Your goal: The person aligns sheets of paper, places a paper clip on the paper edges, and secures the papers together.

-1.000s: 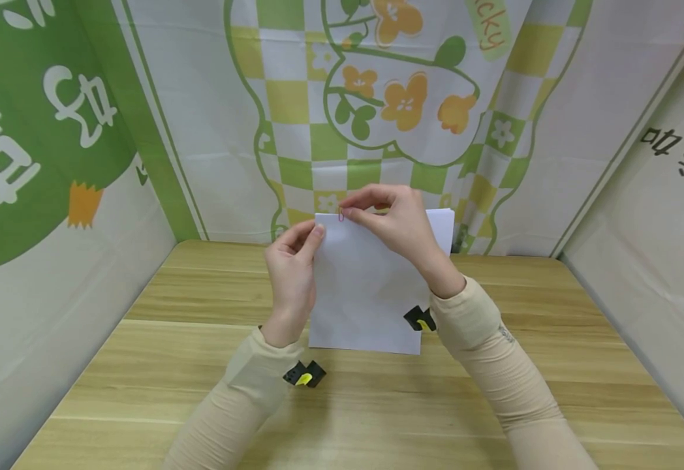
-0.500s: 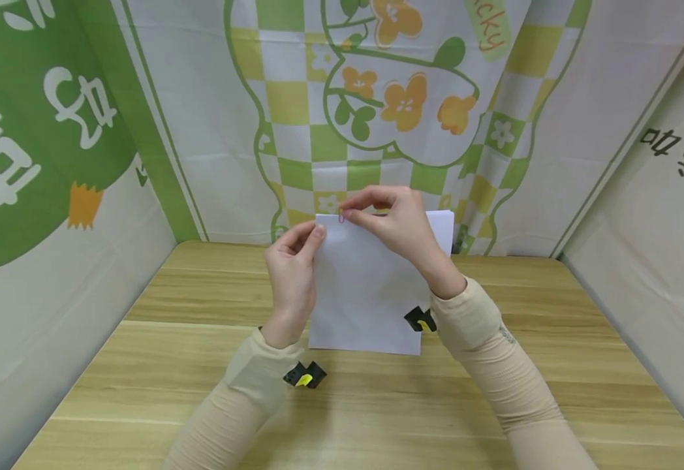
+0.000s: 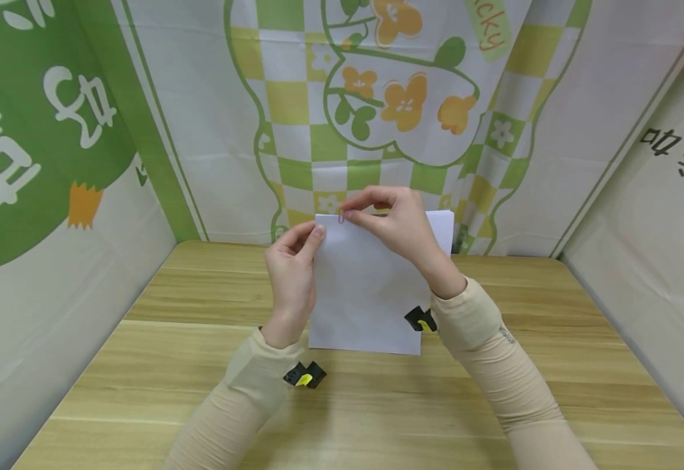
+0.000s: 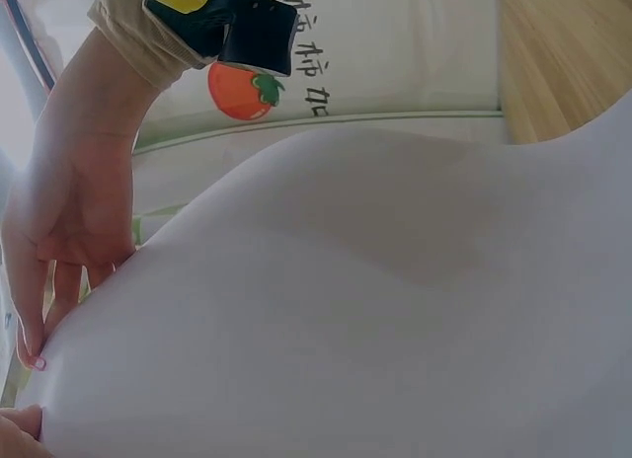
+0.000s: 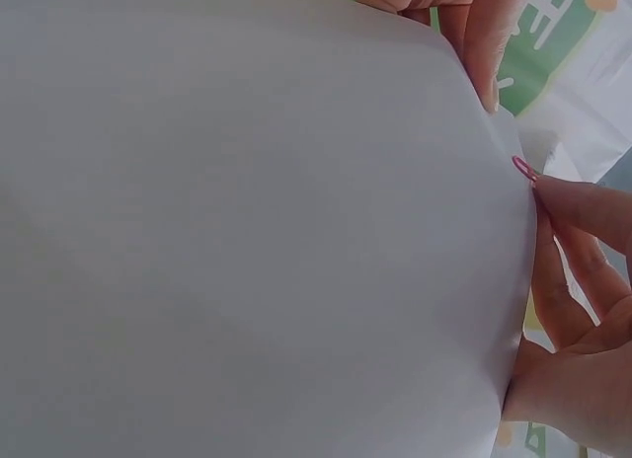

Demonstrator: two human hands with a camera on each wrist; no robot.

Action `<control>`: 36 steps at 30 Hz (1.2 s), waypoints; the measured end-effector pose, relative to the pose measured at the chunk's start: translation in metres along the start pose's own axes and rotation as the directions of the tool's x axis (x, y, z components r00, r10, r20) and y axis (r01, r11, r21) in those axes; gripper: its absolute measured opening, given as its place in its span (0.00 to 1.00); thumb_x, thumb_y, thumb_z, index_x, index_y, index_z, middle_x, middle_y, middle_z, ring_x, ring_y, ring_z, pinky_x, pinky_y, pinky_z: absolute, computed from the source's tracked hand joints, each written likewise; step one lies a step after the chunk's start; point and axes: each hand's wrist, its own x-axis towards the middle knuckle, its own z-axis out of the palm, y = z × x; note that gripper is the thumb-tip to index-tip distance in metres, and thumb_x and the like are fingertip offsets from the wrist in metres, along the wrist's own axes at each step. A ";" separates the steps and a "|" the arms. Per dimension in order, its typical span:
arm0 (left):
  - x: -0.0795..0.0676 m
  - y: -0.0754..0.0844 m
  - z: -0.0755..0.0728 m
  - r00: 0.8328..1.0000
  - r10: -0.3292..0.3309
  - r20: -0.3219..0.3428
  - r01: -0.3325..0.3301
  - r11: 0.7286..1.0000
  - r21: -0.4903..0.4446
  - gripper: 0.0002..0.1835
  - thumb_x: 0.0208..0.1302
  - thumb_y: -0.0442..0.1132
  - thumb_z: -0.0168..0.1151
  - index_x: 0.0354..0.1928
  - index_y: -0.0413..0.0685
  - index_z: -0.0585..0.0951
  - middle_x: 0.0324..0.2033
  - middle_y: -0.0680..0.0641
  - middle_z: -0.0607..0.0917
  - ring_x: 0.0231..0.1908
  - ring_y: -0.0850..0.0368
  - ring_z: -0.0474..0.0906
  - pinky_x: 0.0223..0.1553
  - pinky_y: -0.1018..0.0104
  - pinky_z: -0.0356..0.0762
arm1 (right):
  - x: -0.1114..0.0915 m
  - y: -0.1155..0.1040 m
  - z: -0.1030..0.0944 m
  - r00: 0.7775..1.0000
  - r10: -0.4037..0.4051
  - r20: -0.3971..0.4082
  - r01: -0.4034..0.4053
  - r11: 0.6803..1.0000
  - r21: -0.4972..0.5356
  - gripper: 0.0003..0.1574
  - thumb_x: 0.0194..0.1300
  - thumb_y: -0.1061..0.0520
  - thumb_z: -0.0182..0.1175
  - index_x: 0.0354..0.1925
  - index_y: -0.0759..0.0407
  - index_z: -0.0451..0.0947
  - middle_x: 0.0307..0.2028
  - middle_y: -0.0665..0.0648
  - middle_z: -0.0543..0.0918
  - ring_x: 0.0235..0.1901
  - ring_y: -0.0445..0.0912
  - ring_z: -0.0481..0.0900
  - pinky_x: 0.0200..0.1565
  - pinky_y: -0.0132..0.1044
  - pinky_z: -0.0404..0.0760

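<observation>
In the head view, a stack of white paper is held up over the table. My left hand pinches its upper left corner, thumb on the near face. At the top edge, a little right of that corner, a small pink paper clip overlaps the paper. My right hand pinches the clip's upper end between thumb and index finger. The right wrist view shows the clip's pink loop lying at the paper's edge, beside the fingertips. Paper fills most of the left wrist view.
A light wooden table spreads below both hands. Behind it hangs a green and yellow checked curtain, with printed cloth walls on both sides. Black and yellow devices are worn at the wrists.
</observation>
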 end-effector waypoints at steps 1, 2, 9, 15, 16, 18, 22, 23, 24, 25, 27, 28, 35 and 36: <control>0.000 0.000 0.000 1.000 0.000 0.001 0.000 1.000 0.000 0.07 0.58 0.30 0.66 0.36 0.31 0.82 0.26 0.53 0.83 0.26 0.64 0.74 0.29 0.77 0.72 | 0.000 0.000 0.000 1.000 -0.002 0.000 0.002 1.000 -0.001 0.03 0.58 0.56 0.67 0.33 0.51 0.86 0.34 0.48 0.87 0.40 0.37 0.81 0.46 0.36 0.78; 0.000 0.000 0.000 1.000 0.001 0.001 -0.001 1.000 -0.001 0.07 0.58 0.29 0.66 0.36 0.31 0.82 0.26 0.53 0.83 0.26 0.64 0.74 0.29 0.77 0.72 | 0.000 0.000 0.000 1.000 -0.005 0.000 0.005 1.000 -0.006 0.03 0.58 0.57 0.67 0.33 0.51 0.86 0.34 0.48 0.87 0.40 0.37 0.81 0.47 0.37 0.78; 0.000 0.000 0.001 1.000 0.011 0.004 -0.011 1.000 -0.012 0.07 0.57 0.29 0.66 0.36 0.31 0.82 0.26 0.53 0.83 0.27 0.63 0.74 0.30 0.77 0.73 | 0.000 0.000 0.000 1.000 -0.030 -0.007 0.029 0.999 -0.023 0.03 0.58 0.56 0.67 0.33 0.50 0.86 0.34 0.47 0.87 0.40 0.37 0.81 0.46 0.37 0.78; 0.000 0.000 0.001 1.000 0.016 0.004 -0.016 1.000 -0.023 0.05 0.57 0.28 0.65 0.35 0.32 0.82 0.25 0.53 0.83 0.26 0.63 0.75 0.30 0.77 0.74 | 0.000 -0.001 0.000 0.999 -0.036 -0.014 0.035 0.999 -0.035 0.03 0.58 0.55 0.67 0.33 0.51 0.86 0.34 0.48 0.87 0.40 0.37 0.81 0.46 0.39 0.79; 0.000 0.000 0.001 1.000 0.016 0.004 -0.016 1.000 -0.025 0.05 0.57 0.28 0.65 0.35 0.33 0.82 0.25 0.53 0.83 0.26 0.63 0.75 0.30 0.77 0.74 | 0.000 -0.001 0.000 0.999 -0.039 -0.017 0.039 0.998 -0.039 0.03 0.58 0.55 0.67 0.33 0.51 0.86 0.33 0.48 0.87 0.40 0.37 0.81 0.45 0.39 0.79; 0.001 -0.001 0.001 1.000 0.016 0.002 -0.016 0.999 -0.029 0.04 0.57 0.28 0.65 0.34 0.35 0.83 0.25 0.53 0.83 0.26 0.63 0.75 0.30 0.77 0.74 | 0.000 -0.002 0.001 0.999 -0.048 -0.021 0.047 0.998 -0.045 0.03 0.58 0.55 0.67 0.33 0.51 0.86 0.33 0.48 0.87 0.40 0.38 0.82 0.44 0.39 0.80; 0.000 0.000 0.002 1.000 0.016 0.001 -0.016 1.000 -0.027 0.03 0.57 0.28 0.65 0.34 0.36 0.83 0.25 0.53 0.83 0.26 0.64 0.75 0.30 0.77 0.74 | -0.001 -0.003 0.001 0.998 -0.061 -0.027 0.059 0.997 -0.052 0.03 0.58 0.56 0.67 0.33 0.52 0.86 0.33 0.49 0.87 0.39 0.38 0.82 0.43 0.38 0.81; 0.000 0.000 0.002 1.000 0.016 0.000 -0.016 1.000 -0.025 0.03 0.57 0.28 0.65 0.34 0.35 0.83 0.25 0.53 0.83 0.26 0.64 0.75 0.30 0.77 0.74 | -0.001 -0.003 0.001 0.998 -0.062 -0.027 0.061 0.997 -0.052 0.03 0.58 0.56 0.67 0.33 0.52 0.86 0.33 0.49 0.87 0.39 0.38 0.82 0.42 0.38 0.81; 0.000 0.000 0.002 1.000 0.015 0.001 -0.015 1.000 -0.023 0.03 0.57 0.28 0.65 0.34 0.35 0.83 0.25 0.53 0.83 0.26 0.64 0.75 0.30 0.77 0.74 | -0.001 -0.003 0.002 0.998 -0.065 -0.028 0.063 0.997 -0.052 0.03 0.58 0.56 0.67 0.33 0.53 0.86 0.33 0.49 0.87 0.39 0.38 0.82 0.42 0.38 0.81; 0.000 0.000 0.002 1.000 0.015 0.001 -0.015 1.000 -0.022 0.04 0.57 0.28 0.65 0.34 0.34 0.82 0.25 0.54 0.83 0.26 0.64 0.75 0.31 0.77 0.74 | -0.001 -0.002 0.002 0.997 -0.065 -0.029 0.064 0.997 -0.052 0.03 0.58 0.56 0.67 0.33 0.53 0.86 0.33 0.49 0.87 0.40 0.38 0.82 0.42 0.38 0.81; 0.000 0.000 0.002 1.000 0.014 0.000 -0.014 1.000 -0.020 0.04 0.57 0.27 0.65 0.34 0.34 0.82 0.25 0.54 0.83 0.26 0.64 0.75 0.31 0.77 0.74 | -0.001 -0.002 0.002 0.997 -0.068 -0.031 0.067 0.997 -0.049 0.03 0.58 0.56 0.67 0.33 0.53 0.86 0.33 0.49 0.87 0.40 0.38 0.82 0.42 0.38 0.81; 0.000 0.000 0.002 1.000 0.014 -0.001 -0.014 1.000 -0.019 0.04 0.57 0.27 0.65 0.34 0.33 0.82 0.25 0.54 0.83 0.26 0.64 0.75 0.31 0.77 0.74 | -0.001 -0.002 0.002 0.997 -0.068 -0.032 0.067 0.997 -0.048 0.03 0.58 0.56 0.67 0.33 0.53 0.86 0.33 0.49 0.87 0.39 0.38 0.82 0.42 0.39 0.82; -0.001 0.001 0.003 1.000 0.014 -0.002 -0.014 1.000 -0.019 0.02 0.57 0.28 0.66 0.33 0.36 0.83 0.25 0.53 0.83 0.27 0.64 0.76 0.32 0.77 0.75 | -0.002 -0.001 0.002 0.998 -0.055 -0.031 0.054 0.998 -0.024 0.03 0.57 0.57 0.68 0.33 0.53 0.86 0.33 0.50 0.87 0.39 0.38 0.82 0.42 0.38 0.83; -0.001 0.001 0.003 1.000 0.013 -0.002 -0.013 1.000 -0.018 0.02 0.57 0.28 0.66 0.33 0.37 0.83 0.25 0.53 0.83 0.27 0.64 0.76 0.32 0.77 0.75 | -0.002 -0.001 0.003 0.998 -0.054 -0.031 0.054 0.998 -0.020 0.03 0.57 0.57 0.68 0.33 0.53 0.86 0.33 0.50 0.87 0.39 0.38 0.82 0.42 0.38 0.83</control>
